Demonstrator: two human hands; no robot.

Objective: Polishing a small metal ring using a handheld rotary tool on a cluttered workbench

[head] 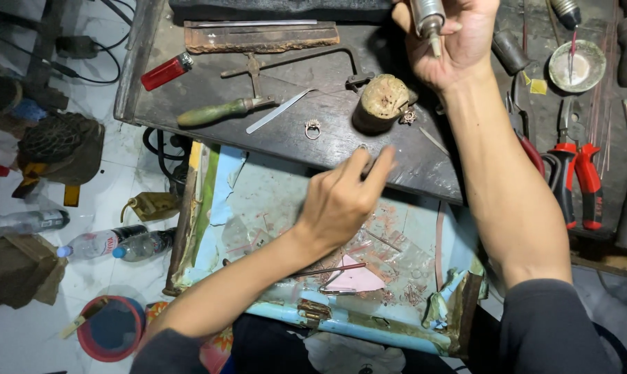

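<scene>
My right hand (pixel 452 41) is at the top of the view, closed around a metal rotary handpiece (pixel 427 21) with its thin bit pointing down. Below it stands a round wooden peg (pixel 382 102) with a small ring (pixel 408 116) beside it. My left hand (pixel 344 201) hovers at the front edge of the dark bench (pixel 209 125), blurred, thumb and forefinger pinched on a small ring (pixel 363 147). Another ring (pixel 312 129) lies on the bench left of that hand.
A jeweller's saw frame with a green handle (pixel 220 111), a red lighter (pixel 166 71), a metal strip (pixel 279 111) and a worn brush (pixel 261 36) lie on the bench. Red-handled pliers (pixel 580 180) and a small dish (pixel 576 67) sit at right. A scrap-filled drawer (pixel 341 263) is open below; bottles (pixel 109 242) lie on the floor.
</scene>
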